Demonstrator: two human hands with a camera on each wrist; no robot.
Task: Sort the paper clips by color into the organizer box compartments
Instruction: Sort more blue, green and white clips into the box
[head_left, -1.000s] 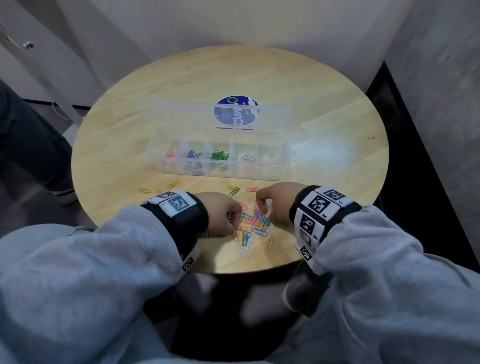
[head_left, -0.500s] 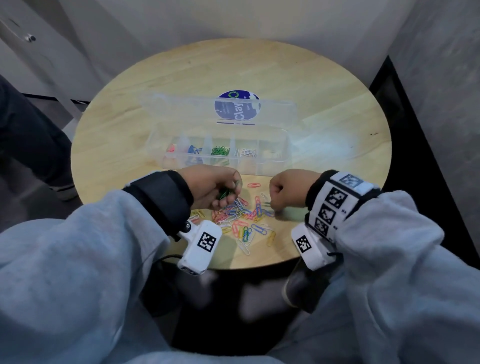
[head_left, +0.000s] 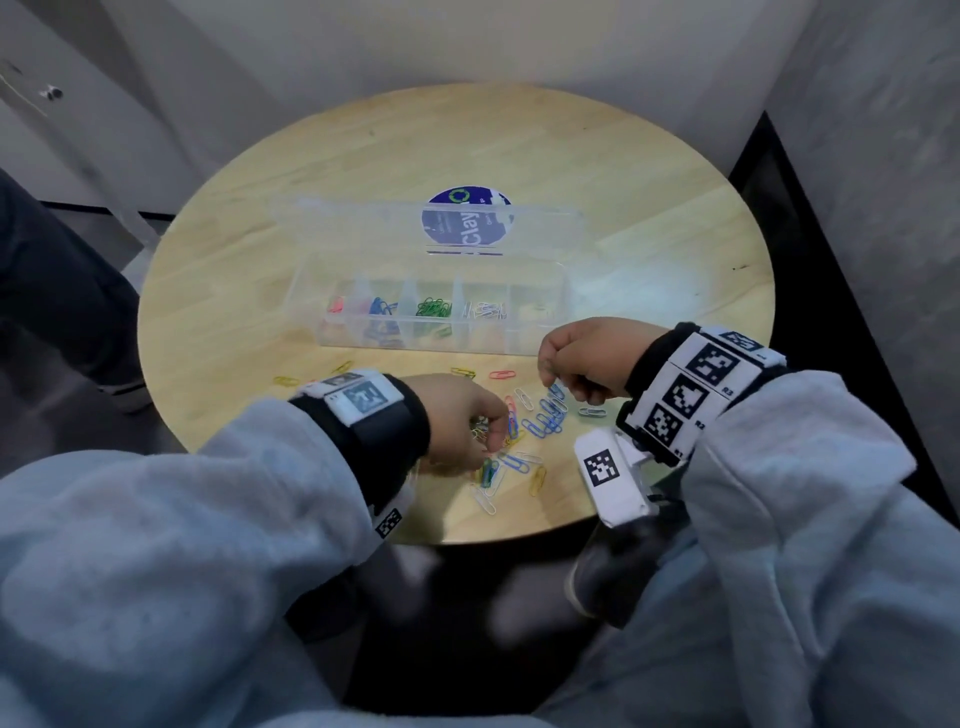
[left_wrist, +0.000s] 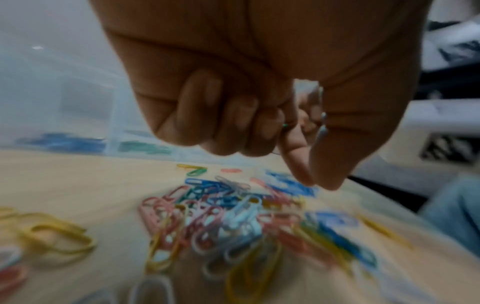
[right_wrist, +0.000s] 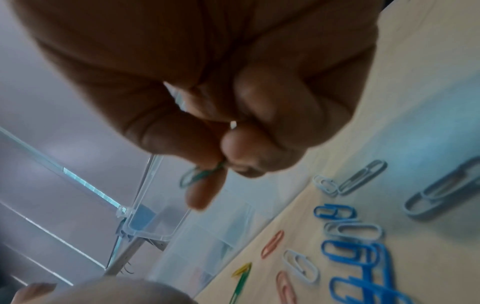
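Note:
A clear organizer box (head_left: 540, 332) with its lid open lies across the middle of the round table; its compartments hold red, blue (head_left: 382, 306), green (head_left: 434, 307) and white clips. A mixed pile of paper clips (head_left: 524, 441) lies near the front edge. My left hand (head_left: 493, 436) hovers over the pile's left side, fingers curled round a few clips (left_wrist: 322, 123), index and thumb tips (left_wrist: 319, 183) pressed together. My right hand (head_left: 550, 374) is just in front of the box, pinching a green and a pale clip (right_wrist: 193, 175) between thumb and fingers (right_wrist: 221, 164).
Stray yellow (head_left: 285, 381), green and red (head_left: 503, 374) clips lie between the pile and the box. A row of blue clips (right_wrist: 363, 257) sits under my right hand. The table edge (head_left: 493, 538) is close behind the pile. A wall stands right behind the table.
My left hand turned from palm-up back to palm-down and dropped onto the pile. The right hand rose slightly off the pile with clips in its pinch.

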